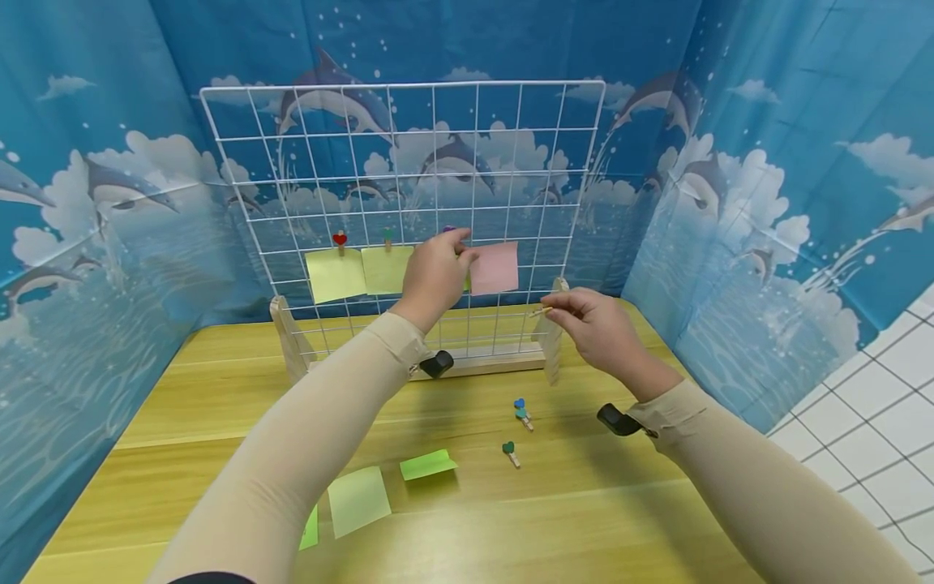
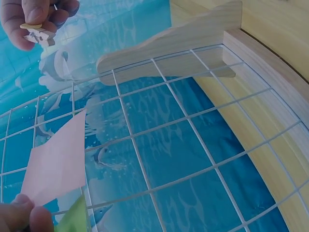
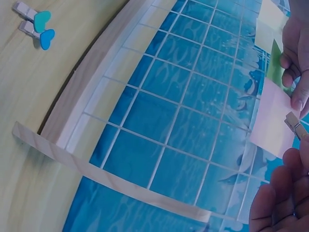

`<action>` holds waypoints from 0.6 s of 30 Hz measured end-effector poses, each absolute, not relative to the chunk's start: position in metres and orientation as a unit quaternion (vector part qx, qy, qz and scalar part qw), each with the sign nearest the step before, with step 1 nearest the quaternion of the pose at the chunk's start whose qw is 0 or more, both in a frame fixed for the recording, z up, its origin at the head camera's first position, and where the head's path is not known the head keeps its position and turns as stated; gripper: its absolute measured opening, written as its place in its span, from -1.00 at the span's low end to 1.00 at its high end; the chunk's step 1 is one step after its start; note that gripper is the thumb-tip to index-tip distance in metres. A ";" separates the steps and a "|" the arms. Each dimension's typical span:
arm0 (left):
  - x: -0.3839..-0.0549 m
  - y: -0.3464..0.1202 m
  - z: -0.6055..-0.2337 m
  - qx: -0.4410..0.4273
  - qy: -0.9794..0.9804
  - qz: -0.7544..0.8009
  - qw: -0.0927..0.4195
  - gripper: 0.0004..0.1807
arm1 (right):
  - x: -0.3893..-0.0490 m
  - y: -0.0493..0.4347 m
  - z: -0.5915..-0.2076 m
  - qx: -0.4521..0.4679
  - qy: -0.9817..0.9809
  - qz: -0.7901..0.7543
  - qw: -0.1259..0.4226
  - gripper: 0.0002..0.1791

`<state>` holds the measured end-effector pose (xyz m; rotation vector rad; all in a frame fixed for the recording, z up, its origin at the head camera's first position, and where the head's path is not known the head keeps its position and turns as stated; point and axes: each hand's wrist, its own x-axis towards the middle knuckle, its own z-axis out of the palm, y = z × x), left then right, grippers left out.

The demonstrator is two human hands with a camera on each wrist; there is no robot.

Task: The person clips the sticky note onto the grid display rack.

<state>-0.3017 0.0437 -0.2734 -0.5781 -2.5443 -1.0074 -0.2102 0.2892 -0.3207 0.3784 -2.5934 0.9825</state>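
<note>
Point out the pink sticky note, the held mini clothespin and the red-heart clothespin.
Pink sticky note [image 1: 495, 268]: head view, middle of its face.
Held mini clothespin [image 3: 293, 123]: right wrist view, on its wooden body.
Red-heart clothespin [image 1: 340, 239]: head view, on its red heart.

The place looks like a small screened-off work nook, in what kind of building I cannot tell, with blue dolphin-print curtains [image 1: 511, 40] hung behind and along both sides of a wood-grain table [image 1: 584, 519], and a white surface [image 1: 886, 397] ruled with dark grid lines at the right.
</note>
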 end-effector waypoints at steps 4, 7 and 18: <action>-0.301 0.045 -0.272 -0.194 -0.897 -0.358 0.173 -0.54 | -0.212 0.289 -0.315 0.143 -0.912 0.336 0.186 -0.71; -0.301 0.044 -0.272 -0.187 -0.898 -0.360 0.170 -0.56 | -0.215 0.287 -0.310 0.148 -0.912 0.327 0.200 -0.72; -0.302 0.043 -0.273 -0.183 -0.896 -0.369 0.166 -0.58 | -0.232 0.273 -0.283 0.123 -0.919 0.317 0.200 -0.71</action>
